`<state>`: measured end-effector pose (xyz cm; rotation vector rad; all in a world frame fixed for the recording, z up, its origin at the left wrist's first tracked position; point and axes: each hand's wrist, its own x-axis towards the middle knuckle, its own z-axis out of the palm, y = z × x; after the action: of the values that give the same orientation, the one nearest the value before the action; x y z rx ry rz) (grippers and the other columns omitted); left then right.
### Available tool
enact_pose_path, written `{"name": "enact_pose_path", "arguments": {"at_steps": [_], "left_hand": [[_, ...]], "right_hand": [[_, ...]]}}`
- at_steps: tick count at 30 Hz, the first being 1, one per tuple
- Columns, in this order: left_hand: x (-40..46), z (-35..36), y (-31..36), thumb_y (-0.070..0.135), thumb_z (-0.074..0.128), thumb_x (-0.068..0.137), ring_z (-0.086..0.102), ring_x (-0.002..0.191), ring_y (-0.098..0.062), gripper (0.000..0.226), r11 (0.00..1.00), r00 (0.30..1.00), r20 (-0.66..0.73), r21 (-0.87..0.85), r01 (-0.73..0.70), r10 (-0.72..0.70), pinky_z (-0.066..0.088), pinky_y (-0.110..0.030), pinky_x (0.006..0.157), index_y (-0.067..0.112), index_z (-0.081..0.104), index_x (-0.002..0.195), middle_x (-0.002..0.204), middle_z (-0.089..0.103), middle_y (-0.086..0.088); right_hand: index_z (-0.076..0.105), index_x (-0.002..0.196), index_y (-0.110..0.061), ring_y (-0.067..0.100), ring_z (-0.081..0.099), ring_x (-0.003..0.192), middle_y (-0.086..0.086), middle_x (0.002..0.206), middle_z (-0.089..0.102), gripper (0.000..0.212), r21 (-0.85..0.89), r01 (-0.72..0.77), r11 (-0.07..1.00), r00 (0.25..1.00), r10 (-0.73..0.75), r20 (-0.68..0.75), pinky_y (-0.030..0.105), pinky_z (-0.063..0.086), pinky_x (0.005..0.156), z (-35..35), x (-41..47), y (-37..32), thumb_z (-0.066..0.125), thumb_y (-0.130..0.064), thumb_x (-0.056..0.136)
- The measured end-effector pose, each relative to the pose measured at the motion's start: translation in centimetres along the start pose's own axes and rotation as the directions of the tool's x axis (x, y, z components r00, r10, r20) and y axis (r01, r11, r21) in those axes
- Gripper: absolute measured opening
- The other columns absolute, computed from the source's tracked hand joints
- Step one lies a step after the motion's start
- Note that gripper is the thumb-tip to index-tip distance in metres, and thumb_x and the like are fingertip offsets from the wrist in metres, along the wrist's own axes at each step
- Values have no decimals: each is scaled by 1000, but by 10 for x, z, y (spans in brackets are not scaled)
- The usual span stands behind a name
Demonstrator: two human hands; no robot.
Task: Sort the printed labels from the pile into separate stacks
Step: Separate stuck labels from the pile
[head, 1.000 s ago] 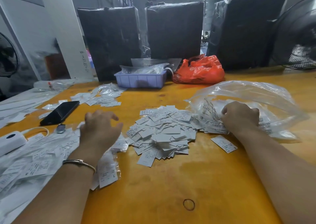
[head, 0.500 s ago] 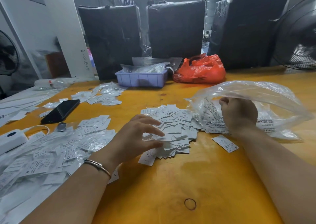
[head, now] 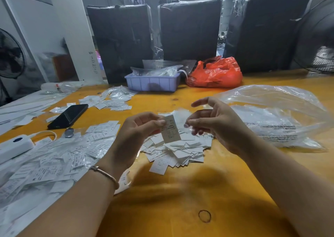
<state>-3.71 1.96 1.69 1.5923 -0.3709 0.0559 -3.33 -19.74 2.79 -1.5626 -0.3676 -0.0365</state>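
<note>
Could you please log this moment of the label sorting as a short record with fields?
left hand: pinches one printed label above the pile
right hand: raised beside that label, fingers loosely curled; blurred, a grip on anything cannot be told
pile of labels: loose heap on the yellow table
sorted labels: spread at left
clear bag: right of pile
phone: left, face up

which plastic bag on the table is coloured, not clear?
The orange-red bag at the back, right of the lavender tray. The big bag by the right hand is see-through.
</note>
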Motion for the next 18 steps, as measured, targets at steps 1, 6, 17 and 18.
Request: {"name": "enact_pose_path", "arguments": {"at_steps": [1,6,17,18], "left_hand": [[0,2,1,19,74,76,68,99,-17,9,997,999,42,-73,26,-23,56,-22,79,14,67,73,104,74,-6],[-3,6,4,16,74,76,70,100,-16,3,985,980,178,-135,108,-83,58,-27,82,15,74,72,112,73,-4],[-6,10,3,38,77,60,69,87,-25,29,1000,999,30,1,13,-13,53,-39,88,16,80,79,89,76,-14],[-6,10,3,38,77,61,68,87,-24,28,1000,999,27,-9,18,-17,54,-37,86,17,80,79,89,76,-13]], "right_hand": [[48,115,-3,23,64,60,18,82,72,43,3,4,1000,1000,-4,27,29,48,55,1,-1,-1,70,6,78],[47,101,-3,20,58,56,13,73,70,34,-31,39,999,987,-34,159,26,43,51,6,-6,-2,65,12,77],[73,71,-14,5,56,68,3,78,68,9,-191,78,979,981,-41,188,16,43,56,10,-7,-2,75,-21,75],[73,68,-13,4,57,69,0,78,68,11,-213,89,973,983,-52,176,15,44,57,10,-7,-2,78,-19,75]]}}
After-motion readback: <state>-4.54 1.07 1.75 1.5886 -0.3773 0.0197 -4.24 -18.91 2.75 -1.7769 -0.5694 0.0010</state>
